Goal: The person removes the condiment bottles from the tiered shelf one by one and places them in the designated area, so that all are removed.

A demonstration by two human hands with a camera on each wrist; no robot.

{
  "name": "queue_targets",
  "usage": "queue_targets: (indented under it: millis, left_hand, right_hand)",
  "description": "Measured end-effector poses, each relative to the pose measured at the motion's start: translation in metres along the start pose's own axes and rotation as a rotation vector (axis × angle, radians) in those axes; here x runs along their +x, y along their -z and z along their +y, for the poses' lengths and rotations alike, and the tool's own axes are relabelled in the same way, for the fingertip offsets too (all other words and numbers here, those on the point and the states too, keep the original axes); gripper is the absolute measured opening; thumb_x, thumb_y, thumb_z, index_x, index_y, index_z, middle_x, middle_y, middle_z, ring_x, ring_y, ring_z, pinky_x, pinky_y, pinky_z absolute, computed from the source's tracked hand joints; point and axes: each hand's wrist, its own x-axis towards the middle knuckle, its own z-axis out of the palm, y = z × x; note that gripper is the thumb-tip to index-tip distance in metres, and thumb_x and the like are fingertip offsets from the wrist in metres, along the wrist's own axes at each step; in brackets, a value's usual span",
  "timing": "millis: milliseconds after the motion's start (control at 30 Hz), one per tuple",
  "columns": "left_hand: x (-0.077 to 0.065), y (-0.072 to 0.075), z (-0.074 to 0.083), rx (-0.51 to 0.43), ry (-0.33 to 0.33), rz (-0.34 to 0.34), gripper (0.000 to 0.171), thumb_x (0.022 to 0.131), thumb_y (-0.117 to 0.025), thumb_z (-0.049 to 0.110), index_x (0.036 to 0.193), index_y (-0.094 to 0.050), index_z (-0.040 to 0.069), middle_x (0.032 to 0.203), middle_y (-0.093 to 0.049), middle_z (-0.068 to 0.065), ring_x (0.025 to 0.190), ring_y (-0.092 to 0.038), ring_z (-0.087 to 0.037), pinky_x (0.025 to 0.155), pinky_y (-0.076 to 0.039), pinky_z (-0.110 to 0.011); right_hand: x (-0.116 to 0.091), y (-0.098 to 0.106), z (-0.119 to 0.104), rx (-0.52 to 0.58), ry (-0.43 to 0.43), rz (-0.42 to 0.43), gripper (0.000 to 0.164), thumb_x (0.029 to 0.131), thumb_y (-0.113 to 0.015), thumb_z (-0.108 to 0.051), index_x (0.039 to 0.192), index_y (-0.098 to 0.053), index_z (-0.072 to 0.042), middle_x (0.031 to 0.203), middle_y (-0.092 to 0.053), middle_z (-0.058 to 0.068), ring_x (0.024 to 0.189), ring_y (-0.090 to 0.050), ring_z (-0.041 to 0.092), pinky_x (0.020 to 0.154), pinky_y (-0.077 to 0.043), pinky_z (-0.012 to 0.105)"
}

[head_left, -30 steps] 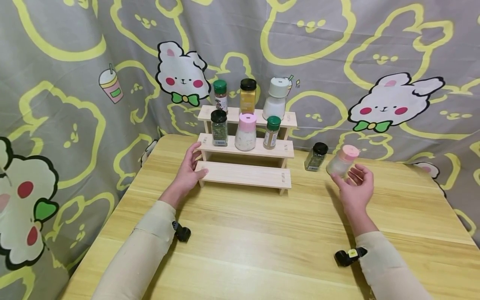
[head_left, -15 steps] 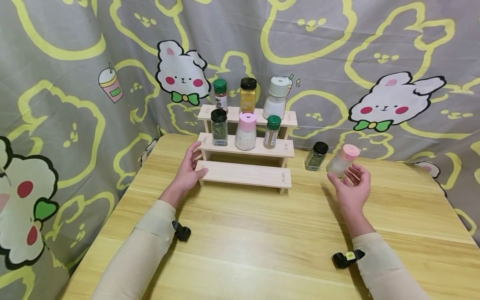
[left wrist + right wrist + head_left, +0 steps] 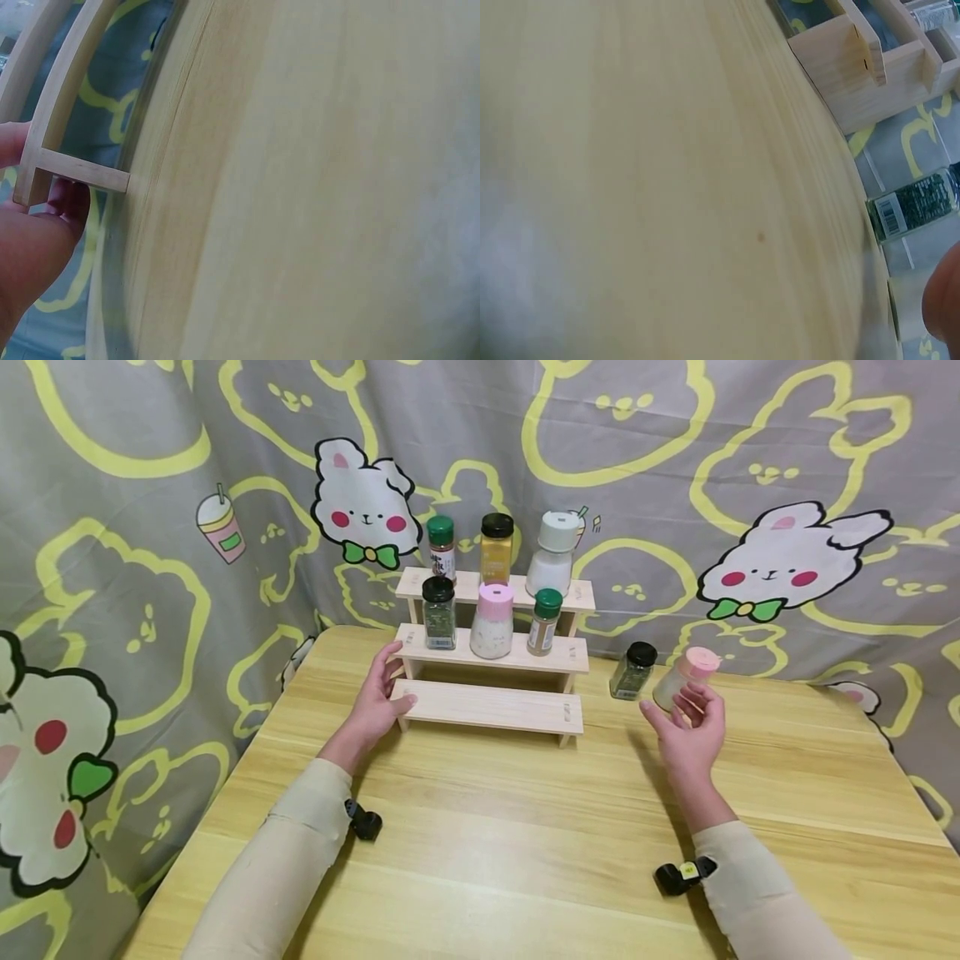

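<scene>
My left hand (image 3: 375, 697) grips the left end of a three-step wooden spice rack (image 3: 487, 707), thumb over the lowest shelf and fingers at its side. In the left wrist view the hand (image 3: 34, 251) holds the frame (image 3: 86, 171) there. To the right, my right hand (image 3: 693, 737) is raised with loosely bent fingers in front of a pink-capped shaker (image 3: 667, 687), partly hiding it; no hold on it shows. Left of that shaker stands a black-capped herb jar (image 3: 632, 671), also seen as a dark green jar (image 3: 915, 205) in the right wrist view.
The middle shelf bears a black-capped jar (image 3: 439, 617), a pink-capped shaker (image 3: 492, 631) and a small green-capped jar (image 3: 543, 631). On the top shelf are a green-capped jar (image 3: 442, 547), a yellow jar (image 3: 497, 553) and a white-capped shaker (image 3: 551, 560). A patterned curtain (image 3: 480, 427) hangs behind.
My right hand has shifted left and slightly up, from beside the pink-capped shaker to in front of it. The left hand, rack and jars have stayed put.
</scene>
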Motion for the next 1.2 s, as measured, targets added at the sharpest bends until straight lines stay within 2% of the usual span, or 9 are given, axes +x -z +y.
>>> queue_targets:
  millis: [200,500,633,733,833,1033,1200]
  left_hand:
    - [0.001,0.000,-0.001,0.006,0.007,0.000,0.091,0.086,-0.055,-0.025,0.156,-0.025,0.023,0.156,-0.032,-0.017,0.136,-0.037,-0.036,0.107,-0.034,-0.049]
    - [0.001,0.001,-0.003,-0.007,-0.002,-0.011,0.091,0.085,-0.053,-0.027,0.156,-0.024,0.022,0.156,-0.030,-0.019,0.137,-0.035,-0.043,0.098,-0.043,-0.036]
    - [0.002,0.000,-0.003,-0.015,0.001,-0.007,0.092,0.084,-0.053,-0.028,0.156,-0.025,0.022,0.155,-0.031,-0.018,0.136,-0.035,-0.042,0.101,-0.041,-0.041]
    - [0.002,0.000,-0.003,-0.017,0.002,-0.005,0.092,0.084,-0.053,-0.028,0.156,-0.025,0.022,0.155,-0.031,-0.017,0.136,-0.036,-0.042,0.102,-0.040,-0.045]
    - [0.001,0.001,-0.003,-0.016,0.000,-0.005,0.092,0.084,-0.053,-0.028,0.156,-0.025,0.022,0.155,-0.032,-0.018,0.135,-0.036,-0.042,0.101,-0.041,-0.042]
    - [0.001,0.001,-0.002,-0.011,-0.001,-0.005,0.091,0.085,-0.053,-0.027,0.155,-0.026,0.022,0.154,-0.034,-0.016,0.133,-0.039,-0.041,0.096,-0.044,-0.035]
    - [0.001,0.001,-0.002,-0.015,-0.013,-0.010,0.091,0.085,-0.053,-0.028,0.156,-0.024,0.021,0.154,-0.034,-0.018,0.133,-0.039,-0.041,0.101,-0.041,-0.043]
  right_hand:
    - [-0.003,-0.006,-0.002,0.010,0.019,-0.014,0.070,0.067,-0.091,0.003,0.127,-0.057,-0.006,0.124,-0.054,0.016,0.112,-0.054,0.027,0.100,-0.044,0.038]
    - [-0.007,-0.013,-0.004,0.030,0.053,-0.050,0.070,0.068,-0.090,0.003,0.128,-0.055,-0.002,0.124,-0.054,0.018,0.111,-0.055,0.028,0.100,-0.045,0.037]
    - [-0.008,-0.016,-0.005,0.028,0.065,-0.053,0.070,0.067,-0.090,0.005,0.128,-0.055,0.000,0.121,-0.055,0.016,0.108,-0.057,0.025,0.099,-0.046,0.036]
    - [-0.008,-0.018,-0.006,0.033,0.074,-0.054,0.070,0.067,-0.089,0.006,0.128,-0.055,0.002,0.121,-0.055,0.018,0.109,-0.057,0.029,0.098,-0.047,0.035]
    - [-0.008,-0.020,-0.006,0.040,0.079,-0.057,0.069,0.067,-0.089,0.006,0.127,-0.055,0.002,0.122,-0.055,0.020,0.110,-0.057,0.031,0.097,-0.047,0.034]
    - [-0.010,-0.025,-0.011,0.050,0.085,-0.088,0.066,0.068,-0.090,0.004,0.125,-0.058,-0.005,0.120,-0.056,0.015,0.111,-0.056,0.031,0.097,-0.047,0.034]
    - [-0.012,-0.032,-0.019,0.057,0.091,-0.115,0.067,0.068,-0.090,0.003,0.126,-0.057,-0.007,0.124,-0.055,0.016,0.114,-0.054,0.034,0.097,-0.047,0.036]
